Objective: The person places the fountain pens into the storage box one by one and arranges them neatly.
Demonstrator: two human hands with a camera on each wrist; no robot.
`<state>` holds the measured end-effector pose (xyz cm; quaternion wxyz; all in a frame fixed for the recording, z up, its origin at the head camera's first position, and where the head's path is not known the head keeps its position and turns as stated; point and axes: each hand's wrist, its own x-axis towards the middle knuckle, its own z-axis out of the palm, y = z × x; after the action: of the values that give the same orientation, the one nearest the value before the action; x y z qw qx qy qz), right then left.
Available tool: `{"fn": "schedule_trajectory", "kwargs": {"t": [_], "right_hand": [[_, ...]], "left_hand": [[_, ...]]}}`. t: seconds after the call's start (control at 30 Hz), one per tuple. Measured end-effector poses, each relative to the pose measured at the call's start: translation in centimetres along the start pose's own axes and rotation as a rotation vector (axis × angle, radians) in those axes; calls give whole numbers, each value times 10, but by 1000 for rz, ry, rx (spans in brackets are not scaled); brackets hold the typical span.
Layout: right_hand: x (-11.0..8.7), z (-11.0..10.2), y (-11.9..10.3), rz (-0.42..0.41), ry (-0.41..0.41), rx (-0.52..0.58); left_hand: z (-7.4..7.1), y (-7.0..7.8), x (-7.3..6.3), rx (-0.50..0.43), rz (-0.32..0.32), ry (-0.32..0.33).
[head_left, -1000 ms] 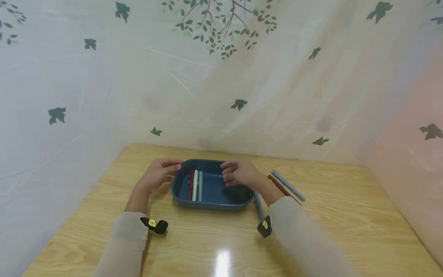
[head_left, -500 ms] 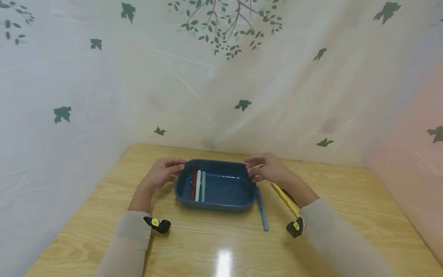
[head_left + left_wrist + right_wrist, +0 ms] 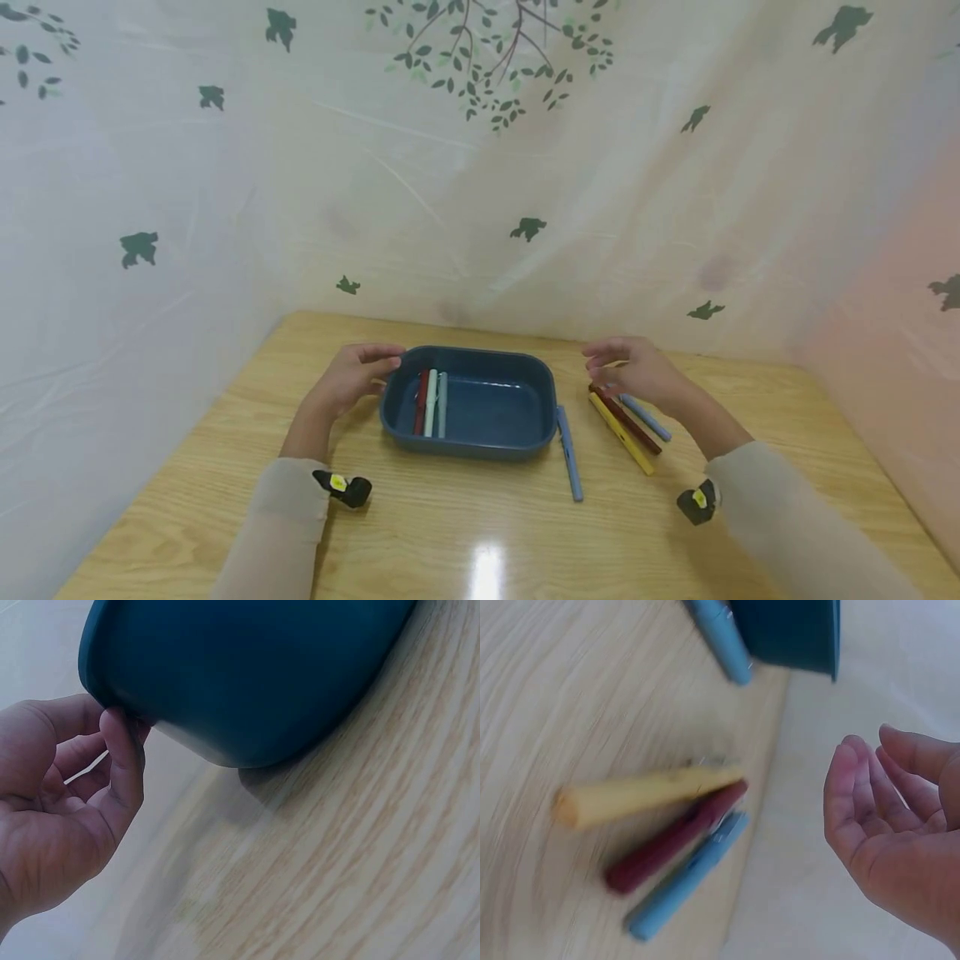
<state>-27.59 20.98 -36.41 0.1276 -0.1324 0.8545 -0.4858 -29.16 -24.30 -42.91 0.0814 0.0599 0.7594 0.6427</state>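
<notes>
My left hand (image 3: 347, 379) is at the left end of a dark blue rounded tray (image 3: 468, 449), its relaxed fingertips touching the corner of the rim. In the left wrist view the thumb (image 3: 124, 761) lies against the tray's outer wall. Inside the tray, side by side, are a dark red pen (image 3: 422, 404), a white pen (image 3: 431, 404) and a pale blue-green pen (image 3: 442, 407). My right hand (image 3: 636, 368), holding nothing, hovers with loosely bent fingers over a yellow pen (image 3: 622, 435), a dark red pen (image 3: 637, 427) and a blue pen (image 3: 648, 418).
Another blue pen (image 3: 570, 460) lies on the wooden table (image 3: 420, 533) by the tray's right end. A pale curtain (image 3: 420, 200) printed with birds and leaves stands behind the table and along its sides.
My right hand has moved right, from over the tray to above the loose pens, uncovering the yellow pen and the blue pen by the tray. My left hand stays at the rim.
</notes>
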Motion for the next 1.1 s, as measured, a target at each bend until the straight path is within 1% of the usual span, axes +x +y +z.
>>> {"fn": "schedule_trajectory", "kwargs": {"t": [0.17,0.3,0.53,0.7,0.87,1.1], "right_hand": [[-9,-12,16,17,5,-7],[-17,-20,28,32,6,-39],[-29,-29,46,31,17,-98],[-36,-36,60,54,25,-118],[-42,-39,70,67,26,-146],[-47,-34,74,62,27,-167]], "left_hand": [[0,1,0,4,-2,-6],[1,1,-1,6,-9,-2],[1,1,-2,-2,-21,-4],[1,1,-5,6,-20,-11],[0,1,-6,14,-25,-8],[-1,1,-7,27,-11,-15]]}}
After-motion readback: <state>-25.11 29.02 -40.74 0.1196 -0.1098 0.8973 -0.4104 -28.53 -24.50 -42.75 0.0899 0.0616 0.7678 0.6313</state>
